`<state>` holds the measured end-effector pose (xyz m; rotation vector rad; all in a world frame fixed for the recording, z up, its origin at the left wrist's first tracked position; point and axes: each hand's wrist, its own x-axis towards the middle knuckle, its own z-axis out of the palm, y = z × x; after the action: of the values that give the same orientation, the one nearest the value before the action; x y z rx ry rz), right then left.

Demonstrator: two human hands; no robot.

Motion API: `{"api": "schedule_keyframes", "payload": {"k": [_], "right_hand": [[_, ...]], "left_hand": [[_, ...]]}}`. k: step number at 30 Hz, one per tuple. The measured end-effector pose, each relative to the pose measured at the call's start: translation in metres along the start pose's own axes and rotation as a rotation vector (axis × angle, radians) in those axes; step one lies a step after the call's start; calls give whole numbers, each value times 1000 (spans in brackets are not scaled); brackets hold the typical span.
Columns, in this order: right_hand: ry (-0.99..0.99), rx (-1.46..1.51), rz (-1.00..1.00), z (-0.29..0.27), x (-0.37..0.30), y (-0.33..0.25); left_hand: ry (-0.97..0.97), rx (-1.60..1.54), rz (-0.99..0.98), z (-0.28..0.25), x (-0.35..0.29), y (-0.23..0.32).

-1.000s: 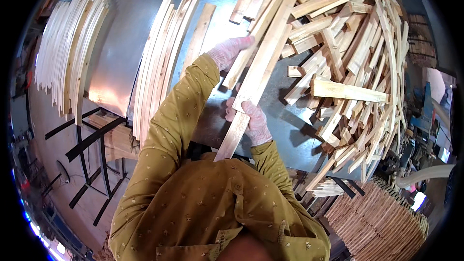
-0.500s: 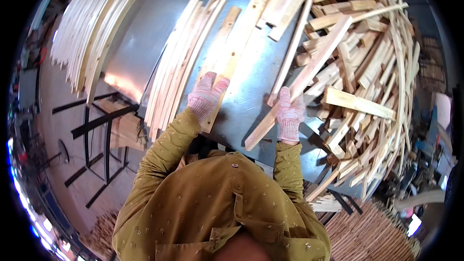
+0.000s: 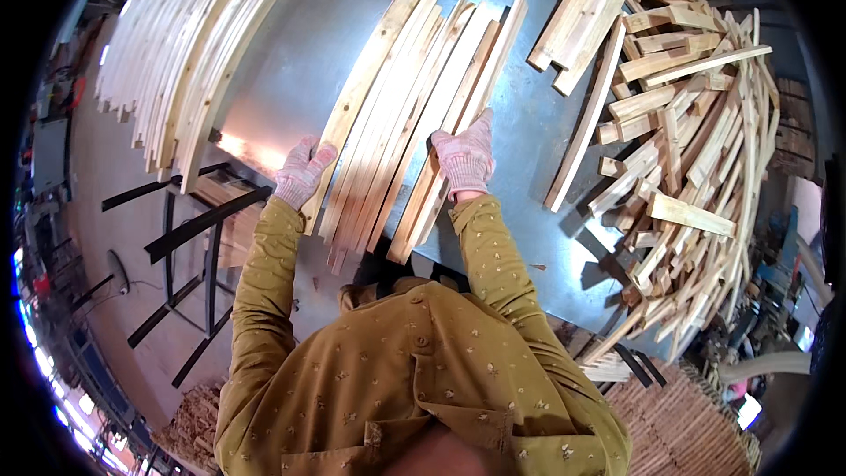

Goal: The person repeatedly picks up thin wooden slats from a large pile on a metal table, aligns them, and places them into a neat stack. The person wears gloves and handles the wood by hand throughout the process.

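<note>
A row of long pale wooden strips (image 3: pixel 383 123) lies side by side on a metal tabletop (image 3: pixel 520 106), straight in front of me. My left hand (image 3: pixel 302 172), in a pinkish-white knit glove, is closed on the lower part of the leftmost strip (image 3: pixel 363 79), a wider knotty one. At the other side of the row, my right hand (image 3: pixel 465 157), gloved alike, grips the right-hand strips (image 3: pixel 471 79) with its thumb across them. Its fingertips are partly hidden. The strips' near ends stick out over the table edge toward me.
A big jumbled pile of wood pieces (image 3: pixel 696 141) covers the right side. Next to it lie stacked boards (image 3: pixel 586 13) and one long lone strip (image 3: pixel 589 123). A neat row of strips (image 3: pixel 185 44) sits at the far left, above a black metal frame (image 3: pixel 207 225).
The wide strip under my left hand has shifted left, across to the row's left side. My right hand has moved left from the pile to the row with the strip it held.
</note>
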<state>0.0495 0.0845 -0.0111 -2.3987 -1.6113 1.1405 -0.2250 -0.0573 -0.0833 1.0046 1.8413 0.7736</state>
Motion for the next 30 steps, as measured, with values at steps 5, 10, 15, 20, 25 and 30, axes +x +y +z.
{"api": "schedule_keyframes", "payload": {"k": [5,10,15,20,25,30], "right_hand": [[258,134,-110,5,32,73],[644,-352,-274,-26,2,84],[-277,510,-639,-3,-70,2],[-19,589,-754,29,-115,34],[285,387,-646,-22,-90,83],[446,-117,-408,-29,-52,159]], "left_hand": [[-158,-531,-88,-4,3,9],[-153,-632,-21,-29,-13,34],[-266,-857,60,24,-33,90],[-157,-356,242,54,-15,158],[-39,-44,150,63,128,345],[147,598,441,93,130,405]]}}
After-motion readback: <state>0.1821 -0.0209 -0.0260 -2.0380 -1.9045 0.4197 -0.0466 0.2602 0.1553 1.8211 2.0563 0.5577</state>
